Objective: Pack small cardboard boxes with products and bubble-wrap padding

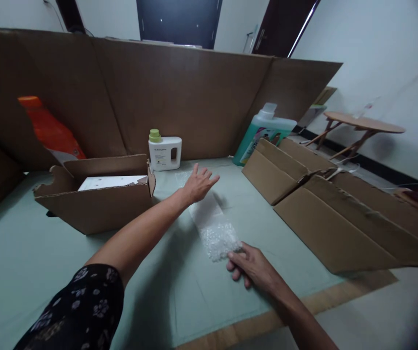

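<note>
A strip of clear bubble wrap [211,224] lies on the pale green mat [41,262], running from near the white bottle toward me. My left hand [198,183] reaches out over its far end, fingers spread, holding nothing. My right hand [249,265] rests at the near end, fingertips touching or pinching the edge of the wrap. A white bottle with a green cap [164,150] stands just beyond the left hand.
An open cardboard box [99,206] with a white item inside sits left. Flattened cardboard boxes [333,214] lie right. A teal detergent jug [263,131] and an orange bottle [50,129] stand against a cardboard wall [179,92]. A round wooden table [362,124] is far right.
</note>
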### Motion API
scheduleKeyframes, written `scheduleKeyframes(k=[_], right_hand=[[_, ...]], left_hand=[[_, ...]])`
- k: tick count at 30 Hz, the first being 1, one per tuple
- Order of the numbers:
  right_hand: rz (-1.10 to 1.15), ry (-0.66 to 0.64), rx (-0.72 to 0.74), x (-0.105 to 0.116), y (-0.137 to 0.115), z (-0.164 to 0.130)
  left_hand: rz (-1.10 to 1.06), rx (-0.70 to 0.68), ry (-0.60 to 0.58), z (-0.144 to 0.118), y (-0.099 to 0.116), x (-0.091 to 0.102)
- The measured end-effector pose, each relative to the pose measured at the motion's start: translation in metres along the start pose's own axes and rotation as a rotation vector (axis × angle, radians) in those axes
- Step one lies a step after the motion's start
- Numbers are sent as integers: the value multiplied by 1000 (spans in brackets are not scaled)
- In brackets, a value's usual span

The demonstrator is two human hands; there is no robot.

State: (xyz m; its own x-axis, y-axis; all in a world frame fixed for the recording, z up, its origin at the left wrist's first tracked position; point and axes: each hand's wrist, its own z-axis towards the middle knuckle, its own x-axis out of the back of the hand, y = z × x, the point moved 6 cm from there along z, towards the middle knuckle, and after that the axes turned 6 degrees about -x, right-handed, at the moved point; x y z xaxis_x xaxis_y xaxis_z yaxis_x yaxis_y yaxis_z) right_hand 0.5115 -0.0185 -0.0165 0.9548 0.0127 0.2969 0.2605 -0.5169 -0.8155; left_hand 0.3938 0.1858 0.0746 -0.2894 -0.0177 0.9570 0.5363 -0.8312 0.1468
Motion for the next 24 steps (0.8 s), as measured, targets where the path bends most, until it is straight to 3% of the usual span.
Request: scheduleKeyframes(k=[3, 7, 11, 13, 17, 20, 22, 24], right_hand=[[-144, 122, 74, 24, 2, -10], [-507, 378, 287, 44, -8, -4], [-799, 541, 467, 25, -32, 32], [-830, 543, 487, 11, -40, 47], [-711, 326, 417, -18, -38, 51], [-676, 150, 418, -32, -26, 33], [-750, 156, 441, -30, -22, 20], [-861, 298, 497, -19, -28, 11]], left_hand=[[-16, 51, 49, -20, -3, -18], [-66, 197, 45, -75, -3, -47], [-117, 304, 22, -105, 2, -63], [-139, 311, 14, -108, 6, -65], [-178, 304, 13, -120, 17, -59], [-198, 295, 7, -157, 30, -47], [-202, 264, 72, -196, 36, -30], [-191, 260, 276, -242, 32, -1]])
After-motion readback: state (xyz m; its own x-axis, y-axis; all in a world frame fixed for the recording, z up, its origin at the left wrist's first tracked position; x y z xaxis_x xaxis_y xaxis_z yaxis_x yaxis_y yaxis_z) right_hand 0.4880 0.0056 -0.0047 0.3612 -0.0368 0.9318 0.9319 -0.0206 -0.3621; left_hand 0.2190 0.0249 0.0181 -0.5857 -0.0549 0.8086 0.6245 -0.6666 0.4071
